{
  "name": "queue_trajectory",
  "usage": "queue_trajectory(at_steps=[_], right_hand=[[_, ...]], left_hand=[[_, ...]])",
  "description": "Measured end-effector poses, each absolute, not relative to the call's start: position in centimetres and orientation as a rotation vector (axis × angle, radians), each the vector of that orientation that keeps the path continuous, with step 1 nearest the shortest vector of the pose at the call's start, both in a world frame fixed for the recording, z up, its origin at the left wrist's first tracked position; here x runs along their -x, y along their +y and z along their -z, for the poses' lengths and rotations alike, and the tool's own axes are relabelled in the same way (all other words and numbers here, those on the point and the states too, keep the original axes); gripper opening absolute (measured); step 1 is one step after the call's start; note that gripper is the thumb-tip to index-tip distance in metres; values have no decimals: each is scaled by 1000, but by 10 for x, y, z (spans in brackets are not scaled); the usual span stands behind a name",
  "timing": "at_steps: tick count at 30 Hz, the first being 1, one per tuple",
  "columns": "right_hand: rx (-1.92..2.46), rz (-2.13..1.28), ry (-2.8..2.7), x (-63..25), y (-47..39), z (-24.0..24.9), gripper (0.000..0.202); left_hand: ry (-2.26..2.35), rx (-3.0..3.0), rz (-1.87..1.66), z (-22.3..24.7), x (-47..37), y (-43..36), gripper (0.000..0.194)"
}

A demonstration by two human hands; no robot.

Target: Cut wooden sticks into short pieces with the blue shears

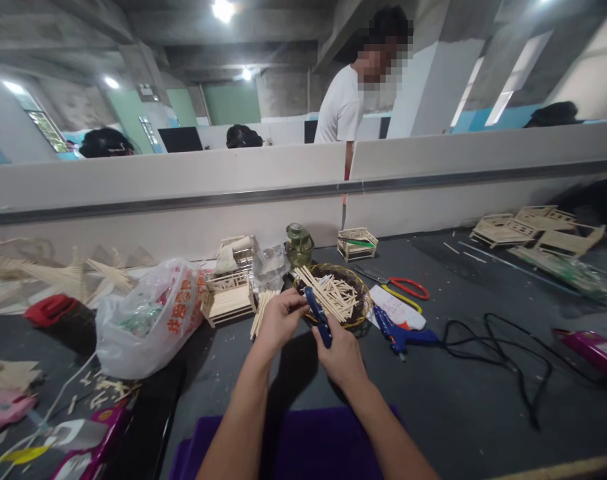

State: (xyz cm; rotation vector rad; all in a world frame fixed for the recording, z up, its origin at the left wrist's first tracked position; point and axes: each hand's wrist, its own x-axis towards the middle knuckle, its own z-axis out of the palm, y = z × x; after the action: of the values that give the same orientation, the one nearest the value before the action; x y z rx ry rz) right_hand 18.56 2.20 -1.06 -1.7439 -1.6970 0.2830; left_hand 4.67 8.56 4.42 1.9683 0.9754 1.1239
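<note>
Blue clippers [319, 316] fill the right hand [340, 353], left hand [279, 321] pinched narrow, near a bag [146, 327] with red characters.

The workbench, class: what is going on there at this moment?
The right hand grips a dark blue hand tool, and the left hand is at its upper end, whatever it pinches being too small to tell. Just beyond, a basket holds loose wooden sticks. A blue glue gun lies to the right, and small stick-built furniture pieces stand to the left.
</note>
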Motion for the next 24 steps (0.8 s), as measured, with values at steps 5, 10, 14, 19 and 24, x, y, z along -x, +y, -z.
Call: queue_trajectory(at_steps=[5, 10, 14, 19, 24], right_hand=[[1656, -355, -1664, -187, 28, 18, 18], [1565, -375, -1617, -188, 31, 24, 21], [1543, -364, -1606, -188, 33, 25, 21], [1538, -376, -1607, -189, 33, 26, 18], [1581, -368, -1586, -187, 31, 26, 21]], left_hand=[[962, -1959, -1175, -42, -49, 88, 14], [965, -1966, -1207, -42, -53, 88, 13], [956, -1964, -1225, -41, -53, 88, 12], [951, -1939, -1233, -40, -53, 90, 11], [940, -1891, -1208, -40, -52, 91, 11]])
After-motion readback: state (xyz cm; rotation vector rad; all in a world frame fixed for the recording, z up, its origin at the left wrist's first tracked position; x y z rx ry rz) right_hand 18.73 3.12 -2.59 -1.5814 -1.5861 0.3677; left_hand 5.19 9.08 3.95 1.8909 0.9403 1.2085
